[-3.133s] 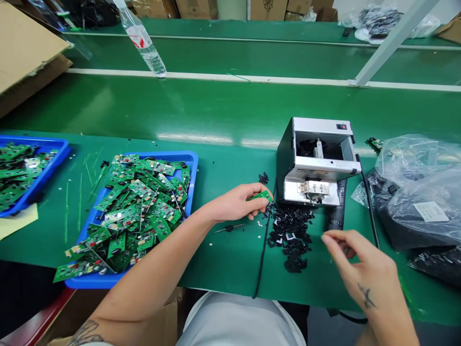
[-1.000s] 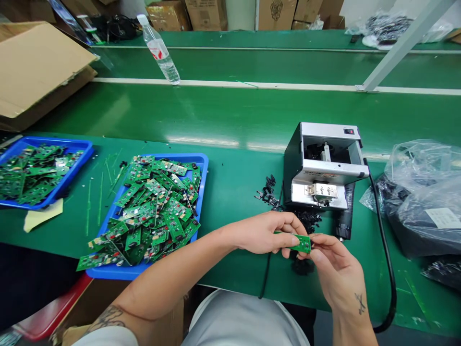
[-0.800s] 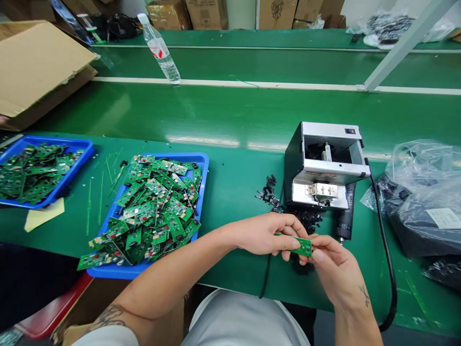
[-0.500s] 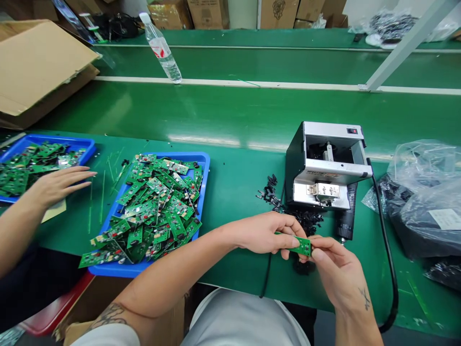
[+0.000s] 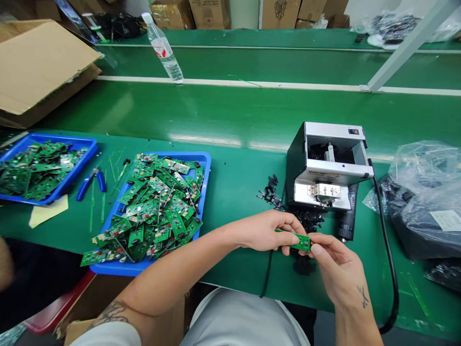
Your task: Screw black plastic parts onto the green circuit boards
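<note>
Basically, L hand [image 5: 272, 230] has thumb & fingers clamped on a small green rectangular circuit board [image 5: 301, 242], held over the green bench [image 5: 237, 182]. R hand [image 5: 338, 266]: thumb & index tips close together at the board's R end, can't tell if they grip it or a tiny part. To L, a blue rectangular plastic tray [image 5: 118, 269] w/ heaped green PCBs [image 5: 158, 206]. Just past the hands, a pile of small black plastic pcs [image 5: 312, 220], then a boxy black-and-silver metal machine [image 5: 333, 169]. Off L, blue-handled metal pliers [image 5: 85, 188] btwn that tray & a 2nd blue plastic tray [image 5: 72, 178]. Farther, clear plastic bottle [image 5: 166, 54]; brown cardboard boxes [image 5: 280, 14] at back.
</note>
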`<state>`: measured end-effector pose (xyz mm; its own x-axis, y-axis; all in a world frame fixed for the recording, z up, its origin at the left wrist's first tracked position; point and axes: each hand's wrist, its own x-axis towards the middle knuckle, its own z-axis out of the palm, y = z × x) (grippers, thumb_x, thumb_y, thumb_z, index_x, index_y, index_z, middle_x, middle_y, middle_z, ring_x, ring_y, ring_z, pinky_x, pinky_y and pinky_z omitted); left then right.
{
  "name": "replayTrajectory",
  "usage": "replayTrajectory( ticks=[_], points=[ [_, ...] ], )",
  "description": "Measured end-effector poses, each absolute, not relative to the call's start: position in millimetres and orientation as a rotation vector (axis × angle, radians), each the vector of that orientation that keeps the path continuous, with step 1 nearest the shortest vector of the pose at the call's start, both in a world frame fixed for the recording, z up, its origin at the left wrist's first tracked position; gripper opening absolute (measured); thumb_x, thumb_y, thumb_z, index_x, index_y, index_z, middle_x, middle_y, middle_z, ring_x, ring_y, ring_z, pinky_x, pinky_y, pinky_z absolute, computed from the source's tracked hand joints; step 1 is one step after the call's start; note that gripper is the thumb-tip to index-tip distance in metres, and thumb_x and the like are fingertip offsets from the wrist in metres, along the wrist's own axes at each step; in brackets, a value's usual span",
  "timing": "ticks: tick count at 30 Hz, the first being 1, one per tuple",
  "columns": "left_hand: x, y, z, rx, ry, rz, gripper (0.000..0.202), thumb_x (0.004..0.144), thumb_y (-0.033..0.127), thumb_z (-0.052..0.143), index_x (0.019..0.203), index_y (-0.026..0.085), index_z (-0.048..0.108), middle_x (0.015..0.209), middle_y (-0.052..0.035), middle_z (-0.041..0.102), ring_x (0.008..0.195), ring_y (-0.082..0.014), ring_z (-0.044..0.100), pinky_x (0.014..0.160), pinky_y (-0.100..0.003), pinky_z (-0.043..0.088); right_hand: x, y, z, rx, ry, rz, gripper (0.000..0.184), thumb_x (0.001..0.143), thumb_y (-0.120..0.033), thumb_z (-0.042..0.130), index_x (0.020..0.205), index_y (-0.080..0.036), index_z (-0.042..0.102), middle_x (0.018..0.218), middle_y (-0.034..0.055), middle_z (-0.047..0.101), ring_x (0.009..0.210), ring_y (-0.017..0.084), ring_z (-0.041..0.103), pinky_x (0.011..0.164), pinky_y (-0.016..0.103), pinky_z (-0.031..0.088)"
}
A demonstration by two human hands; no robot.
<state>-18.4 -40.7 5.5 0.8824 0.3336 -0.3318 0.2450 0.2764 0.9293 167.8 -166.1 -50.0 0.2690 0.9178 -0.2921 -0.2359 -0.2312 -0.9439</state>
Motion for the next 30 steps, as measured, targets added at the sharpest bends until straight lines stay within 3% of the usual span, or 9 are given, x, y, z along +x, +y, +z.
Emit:
replayTrajectory(
  ticks=[6, 12, 19, 22, 24, 28, 30],
  points=[
    [-17.4, -42.0, 4.2, 1.283, 0.531, 0.076, 0.015, 0.092, 0.024, 0.051, 0.101, 0.016, 0.059, 0.091, -0.004, 0.066, 0.068, -0.0082, 0.059, 0.059, -0.02, 0.042, 167.9, -166.0, -50.9, -1.401, -0.713, 1.242, 0.022, 0.073, -0.034, 0.079, 0.091, -0.021, 0.075, 0.085, 0.007, 0.074, 0.066, 0.018, 0.068, 0.064, 0.031, 0.059],
    [-17.1, -41.8, 6.8, 1.362, 0.626, 0.114, 0.012, 0.09, 0.021, 0.052, 0.098, 0.015, 0.059, 0.082, -0.0009, 0.062, 0.066, -0.0077, 0.058, 0.062, -0.02, 0.043, 168.8, -161.4, -45.5, -1.538, -0.746, 1.239, 0.028, 0.073, -0.035, 0.079, 0.094, -0.018, 0.075, 0.066, 0.0036, 0.067, 0.061, 0.017, 0.064, 0.059, 0.027, 0.055],
    [-17.1, -42.7, 6.6, 1.438, 0.704, 0.143, 0.015, 0.089, 0.021, 0.053, 0.1, 0.016, 0.062, 0.073, 0.0011, 0.06, 0.066, -0.0092, 0.059, 0.065, -0.022, 0.044, 165.4, -154.0, -43.8, -1.563, -0.825, 1.196, 0.029, 0.075, -0.038, 0.077, 0.094, -0.017, 0.074, 0.062, 0.003, 0.063, 0.059, 0.016, 0.062, 0.053, 0.026, 0.052],
    [-16.2, -41.0, 5.1, 1.402, 0.719, 0.136, 0.015, 0.088, 0.022, 0.054, 0.1, 0.016, 0.062, 0.07, 0.0016, 0.06, 0.065, -0.009, 0.058, 0.064, -0.021, 0.043, 170.1, -153.7, -35.8, -1.591, -0.9, 1.136, 0.033, 0.076, -0.042, 0.074, 0.098, -0.017, 0.073, 0.076, 0.0067, 0.07, 0.064, 0.018, 0.065, 0.061, 0.03, 0.057],
    [-15.8, -36.9, 5.4, 1.355, 0.749, 0.135, 0.017, 0.088, 0.024, 0.056, 0.101, 0.015, 0.061, 0.069, 0.0015, 0.06, 0.063, -0.0093, 0.057, 0.061, -0.021, 0.043, 181.2, -150.0, -25.2, -1.681, -0.956, 0.925, 0.037, 0.078, -0.045, 0.071, 0.105, -0.019, 0.071, 0.093, 0.0088, 0.073, 0.076, 0.02, 0.067, 0.074, 0.034, 0.058],
    [-15.0, -21.5, 10.9, 1.301, 0.822, 0.203, 0.021, 0.086, 0.028, 0.058, 0.102, 0.014, 0.06, 0.078, -0.0006, 0.061, 0.064, -0.0095, 0.059, 0.057, -0.022, 0.044, 221.5, -124.7, -7.5, -2.071, -1.071, 0.321, 0.048, 0.083, -0.053, 0.061, 0.119, -0.022, 0.066, 0.111, 0.0126, 0.068, 0.089, 0.026, 0.067, 0.088, 0.044, 0.052],
    [-13.1, -12.4, 14.8, 1.309, 0.869, 0.239, 0.021, 0.086, 0.028, 0.059, 0.101, 0.014, 0.06, 0.08, -0.0014, 0.062, 0.064, -0.0089, 0.059, 0.056, -0.021, 0.044, 242.8, -105.0, -9.0, -2.308, -1.153, 0.275, 0.06, 0.081, -0.057, 0.059, 0.128, -0.021, 0.06, 0.115, 0.0168, 0.066, 0.095, 0.035, 0.065, 0.09, 0.055, 0.047]
  ],
)
